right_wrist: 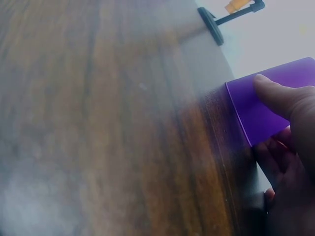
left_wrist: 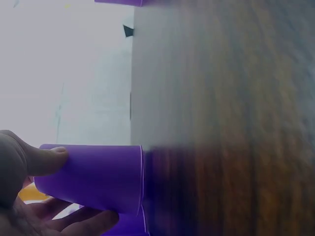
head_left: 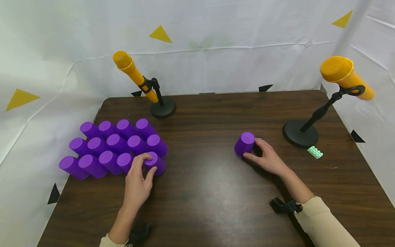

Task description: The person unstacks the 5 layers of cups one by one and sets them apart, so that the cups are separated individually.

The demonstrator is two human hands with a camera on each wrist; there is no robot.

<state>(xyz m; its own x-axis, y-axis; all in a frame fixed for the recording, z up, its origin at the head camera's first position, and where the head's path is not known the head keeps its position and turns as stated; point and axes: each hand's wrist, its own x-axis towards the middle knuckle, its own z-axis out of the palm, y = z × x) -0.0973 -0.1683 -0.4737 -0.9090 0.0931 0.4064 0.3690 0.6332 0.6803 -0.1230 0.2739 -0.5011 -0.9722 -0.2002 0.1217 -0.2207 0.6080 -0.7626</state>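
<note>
In the head view my left hand (head_left: 138, 185) grips an upside-down purple cup (head_left: 157, 164) at the front right corner of a group of cups. Thumb and fingers lie on opposite sides of that purple cup (left_wrist: 98, 177) in the left wrist view, its rim close to the table. Farther right, my right hand (head_left: 269, 158) holds a single purple cup (head_left: 243, 145), also bottom up and apart from the group. Its thumb presses the side of this purple cup (right_wrist: 295, 76) in the right wrist view, with the other fingers partly hidden behind.
Several more upside-down purple cups (head_left: 116, 143) stand in three rows at the left of the wooden table (head_left: 203, 192). A yellow microphone on a black stand (head_left: 163, 107) is behind them; another yellow microphone (head_left: 337, 70) stands back right. Near its base lies a mint-green toy brick (head_left: 315, 152).
</note>
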